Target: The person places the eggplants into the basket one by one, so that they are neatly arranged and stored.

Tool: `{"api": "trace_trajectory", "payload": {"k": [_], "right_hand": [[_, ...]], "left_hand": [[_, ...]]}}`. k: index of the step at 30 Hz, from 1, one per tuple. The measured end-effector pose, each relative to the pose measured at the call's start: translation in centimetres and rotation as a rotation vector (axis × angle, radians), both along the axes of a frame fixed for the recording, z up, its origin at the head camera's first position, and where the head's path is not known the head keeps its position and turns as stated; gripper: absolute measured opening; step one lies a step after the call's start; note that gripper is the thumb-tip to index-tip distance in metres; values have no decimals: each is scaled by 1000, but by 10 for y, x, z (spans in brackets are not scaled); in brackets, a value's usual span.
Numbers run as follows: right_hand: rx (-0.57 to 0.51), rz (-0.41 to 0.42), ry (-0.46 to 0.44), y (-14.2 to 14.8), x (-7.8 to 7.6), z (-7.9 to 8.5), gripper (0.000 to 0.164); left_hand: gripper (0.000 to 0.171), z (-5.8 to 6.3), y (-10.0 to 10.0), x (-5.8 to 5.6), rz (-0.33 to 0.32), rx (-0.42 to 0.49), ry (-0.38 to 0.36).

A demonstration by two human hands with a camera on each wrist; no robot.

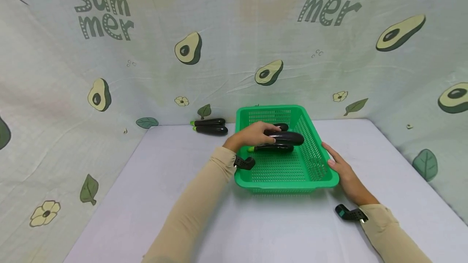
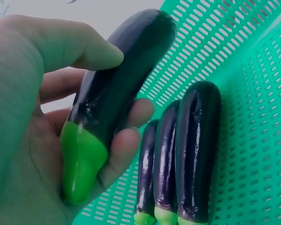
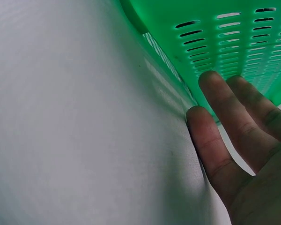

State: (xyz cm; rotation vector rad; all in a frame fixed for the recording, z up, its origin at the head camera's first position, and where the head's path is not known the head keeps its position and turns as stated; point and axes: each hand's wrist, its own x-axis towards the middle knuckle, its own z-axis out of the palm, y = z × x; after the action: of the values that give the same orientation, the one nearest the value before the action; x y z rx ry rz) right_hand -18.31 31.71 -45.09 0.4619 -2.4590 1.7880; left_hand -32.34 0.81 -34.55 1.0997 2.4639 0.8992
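Note:
My left hand (image 1: 255, 134) grips a dark, glossy eggplant (image 2: 124, 70) with a bright green stem end, above the inside of a green plastic basket (image 1: 289, 184). Thumb and fingers wrap around it in the left wrist view, the stem end lying toward the palm. Below and beside it, three more eggplants (image 2: 196, 150) lie side by side on the basket floor. At the basket's right side, my right hand (image 1: 345, 175) rests against the rim. In the right wrist view, its straight fingers (image 3: 215, 150) reach along the outside of the slotted wall, low by the tabletop.
Two eggplants (image 1: 211, 130) lie together on the white table (image 1: 175, 161), left of the basket near the back edge. Behind the table hangs a cloth (image 1: 226, 52) printed with avocados, leaves and lettering. A black strap (image 1: 244, 162) sits on each wrist.

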Motion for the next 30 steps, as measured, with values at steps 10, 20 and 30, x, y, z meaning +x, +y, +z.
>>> {"api": "trace_trajectory", "payload": {"k": [10,20,30], "right_hand": [[31,-18,-15,-1,0,3,55],[38,-14,-9,-1,2,3,54],[35,-9,-10,0,1,2,54]], "left_hand": [[52,-4,-4,3,3,-2,-99],[49,-12,-7,0,-29,-17,-62],[48,-16,-4,-2,-37,-98,16]]}}
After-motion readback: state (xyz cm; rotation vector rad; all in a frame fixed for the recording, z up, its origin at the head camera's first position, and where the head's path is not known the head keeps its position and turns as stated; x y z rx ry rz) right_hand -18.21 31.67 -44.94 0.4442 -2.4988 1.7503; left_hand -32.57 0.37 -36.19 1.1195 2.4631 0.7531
